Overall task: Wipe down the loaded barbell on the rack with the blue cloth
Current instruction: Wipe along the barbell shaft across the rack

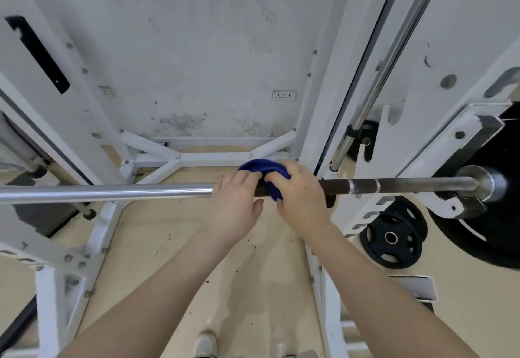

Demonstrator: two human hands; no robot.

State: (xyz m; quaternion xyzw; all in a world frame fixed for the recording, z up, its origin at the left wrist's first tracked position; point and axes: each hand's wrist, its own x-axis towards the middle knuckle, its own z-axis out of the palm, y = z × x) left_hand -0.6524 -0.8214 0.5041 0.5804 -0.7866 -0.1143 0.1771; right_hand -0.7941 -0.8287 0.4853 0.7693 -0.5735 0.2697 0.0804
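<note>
The barbell (112,192) runs across the view at mid height, shiny on the left and dark on the right, with a black plate (495,189) loaded at its right end. A blue cloth (264,168) is bunched over the bar near the middle. My left hand (236,203) grips the bar and the cloth's left edge. My right hand (298,194), with a ring on one finger, presses the cloth onto the bar from the right. Both hands touch each other around the cloth.
White rack uprights stand left (70,121) and right (318,121), joined by a floor brace (208,158). A chrome guide rod (374,96) slants up at right. Spare black plates (392,238) hang low on the right. Beige floor lies below; my shoes (206,343) show at the bottom.
</note>
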